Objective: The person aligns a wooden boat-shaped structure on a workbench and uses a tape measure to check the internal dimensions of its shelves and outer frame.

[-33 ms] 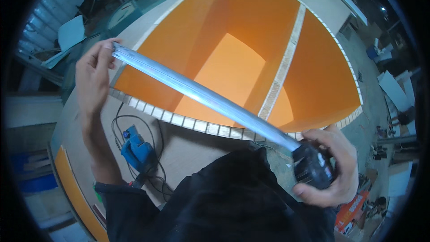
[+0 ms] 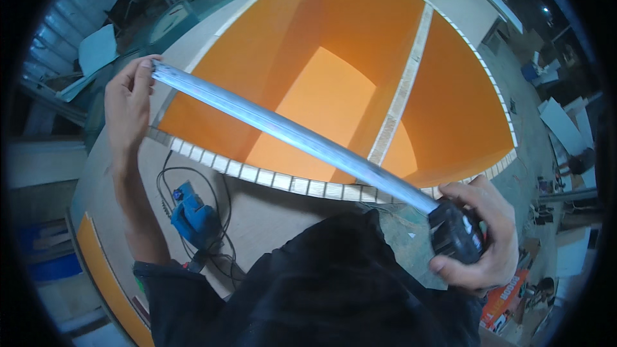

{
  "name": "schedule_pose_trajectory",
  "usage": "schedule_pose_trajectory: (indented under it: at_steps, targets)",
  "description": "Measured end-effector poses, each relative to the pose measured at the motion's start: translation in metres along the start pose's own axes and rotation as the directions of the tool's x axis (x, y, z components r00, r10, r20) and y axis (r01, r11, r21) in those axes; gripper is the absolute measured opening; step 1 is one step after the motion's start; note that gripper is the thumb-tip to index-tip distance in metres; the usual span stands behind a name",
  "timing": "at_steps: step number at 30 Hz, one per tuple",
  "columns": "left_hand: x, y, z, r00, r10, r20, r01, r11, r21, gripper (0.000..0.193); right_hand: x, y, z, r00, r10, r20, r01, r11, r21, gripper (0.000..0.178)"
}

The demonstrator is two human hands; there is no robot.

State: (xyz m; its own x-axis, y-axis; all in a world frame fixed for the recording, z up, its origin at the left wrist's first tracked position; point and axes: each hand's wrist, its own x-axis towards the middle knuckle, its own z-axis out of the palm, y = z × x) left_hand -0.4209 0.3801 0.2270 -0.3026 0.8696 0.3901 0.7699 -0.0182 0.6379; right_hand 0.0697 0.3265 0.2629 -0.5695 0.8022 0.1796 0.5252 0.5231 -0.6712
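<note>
Already drawn out, the tape measure (image 2: pixel 295 133) slants over the orange box (image 2: pixel 459 106), across its left and near edges; the left hand's (image 2: pixel 128 106) fingers pinch its tip, the right hand's (image 2: pixel 495 244) grip its case (image 2: pixel 455 234).

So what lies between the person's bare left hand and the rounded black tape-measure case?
In the head view, a straight silver metal tape blade spans from the left hand to the black case, crossing over the open orange-walled box.

A workshop; corded power tool (image 2: pixel 195 222); tape measure (image 2: pixel 295 137); loose panels (image 2: pixel 560 126).
</note>
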Motion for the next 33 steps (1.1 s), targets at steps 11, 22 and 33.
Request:
schedule_pose_trajectory:
  at_steps: [11, 22, 33]
  targets:
    - [0.009, -0.02, 0.032, 0.986, -0.103, 0.134, 0.074, 0.976, 0.204, 0.029, -0.031, 0.037, -0.031, 0.97, 0.243, -0.013, -0.243, 0.968, -0.068, 0.065]
    - [-0.002, -0.025, 0.035, 0.99, -0.095, 0.102, 0.083, 0.99, 0.117, 0.034, -0.035, 0.04, -0.031, 0.965, 0.258, -0.045, -0.261, 0.962, -0.083, 0.067]
    - [-0.009, -0.03, 0.034, 0.994, -0.077, 0.072, 0.069, 0.992, 0.103, 0.036, -0.038, 0.043, -0.029, 0.962, 0.271, -0.011, -0.271, 0.962, 0.022, 0.065]
